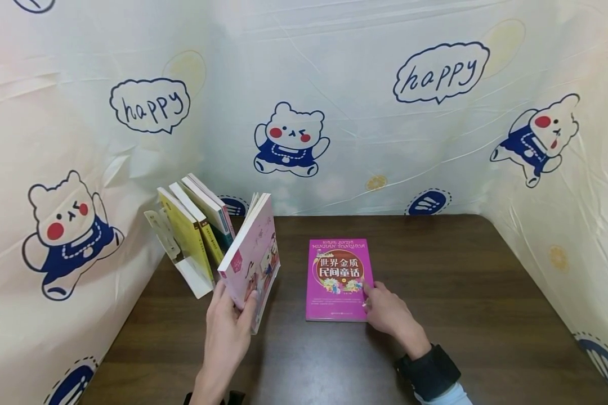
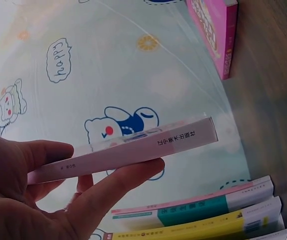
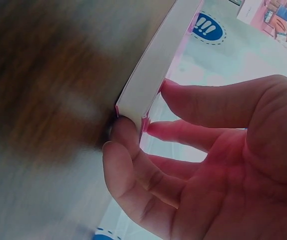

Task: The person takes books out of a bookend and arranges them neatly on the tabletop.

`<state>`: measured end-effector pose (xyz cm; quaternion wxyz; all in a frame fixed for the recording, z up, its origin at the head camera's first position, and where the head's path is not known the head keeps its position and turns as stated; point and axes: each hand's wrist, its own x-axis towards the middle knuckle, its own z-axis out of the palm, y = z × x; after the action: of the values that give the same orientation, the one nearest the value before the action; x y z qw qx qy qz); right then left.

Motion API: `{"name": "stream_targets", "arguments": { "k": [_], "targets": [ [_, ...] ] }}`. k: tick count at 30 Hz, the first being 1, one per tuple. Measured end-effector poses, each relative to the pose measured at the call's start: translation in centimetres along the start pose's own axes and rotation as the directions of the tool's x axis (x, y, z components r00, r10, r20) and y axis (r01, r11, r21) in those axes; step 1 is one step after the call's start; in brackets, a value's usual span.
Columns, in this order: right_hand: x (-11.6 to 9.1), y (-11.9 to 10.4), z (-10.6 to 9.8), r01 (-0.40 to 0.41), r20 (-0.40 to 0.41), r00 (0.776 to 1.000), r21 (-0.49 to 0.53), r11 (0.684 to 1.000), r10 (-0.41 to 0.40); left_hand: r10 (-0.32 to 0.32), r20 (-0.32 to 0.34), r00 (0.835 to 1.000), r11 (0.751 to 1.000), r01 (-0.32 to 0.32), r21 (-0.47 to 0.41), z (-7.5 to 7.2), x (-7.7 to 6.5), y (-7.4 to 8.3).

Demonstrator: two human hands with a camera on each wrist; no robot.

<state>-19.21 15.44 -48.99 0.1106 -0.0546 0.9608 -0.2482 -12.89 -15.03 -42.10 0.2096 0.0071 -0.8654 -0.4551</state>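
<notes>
My left hand (image 1: 226, 332) grips a pale pink picture book (image 1: 253, 264) by its near lower edge, thumb on the illustrated cover and fingers behind the spine. The book stands upright and leans a little. In the left wrist view its narrow spine (image 2: 133, 152) lies between thumb and fingers. A magenta book (image 1: 336, 304) with a brown title oval lies flat on the table, cover up. My right hand (image 1: 387, 312) is at its right edge. The right wrist view shows that hand's fingers and thumb around the corner of the page block (image 3: 153, 60).
Left of the pink book stands a leaning row of several books, among them a yellow one (image 1: 184, 228) and a white one (image 1: 195, 278). The dark wooden table (image 1: 451, 270) is bounded by a pale printed curtain (image 1: 354, 152) at the back and both sides.
</notes>
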Motion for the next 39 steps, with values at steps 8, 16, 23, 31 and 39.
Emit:
{"name": "stream_targets", "arguments": {
  "k": [8, 16, 23, 31, 39],
  "targets": [
    [0.0, 0.0, 0.2, 0.0, -0.002, 1.0, 0.004, 1.0, 0.0, -0.025, 0.044, 0.999, 0.999, 0.024, 0.022, -0.1, -0.1, 0.3],
    [0.1, -0.2, 0.2, -0.002, 0.0, 1.0, 0.004, 1.0, 0.002, -0.036, 0.074, 0.997, 0.999, 0.036, 0.003, 0.0, 0.0, 0.6],
    [0.1, -0.2, 0.4, -0.016, 0.002, 1.0, -0.002, 1.0, 0.016, -0.083, 0.113, 0.99, 0.996, 0.086, -0.025, 0.0, 0.1, 0.7],
    [0.3, -0.3, 0.4, -0.005, -0.037, 0.999, -0.05, 0.999, 0.003, -0.044, 0.128, 0.991, 0.998, 0.05, -0.042, 0.0, 0.3, 0.7],
    [0.7, -1.0, 0.7, 0.082, -0.218, 0.973, 0.019, 0.996, -0.076, -0.038, 0.144, 0.989, 0.997, 0.047, -0.058, 0.0, 0.6, 0.7]
  ]
}}
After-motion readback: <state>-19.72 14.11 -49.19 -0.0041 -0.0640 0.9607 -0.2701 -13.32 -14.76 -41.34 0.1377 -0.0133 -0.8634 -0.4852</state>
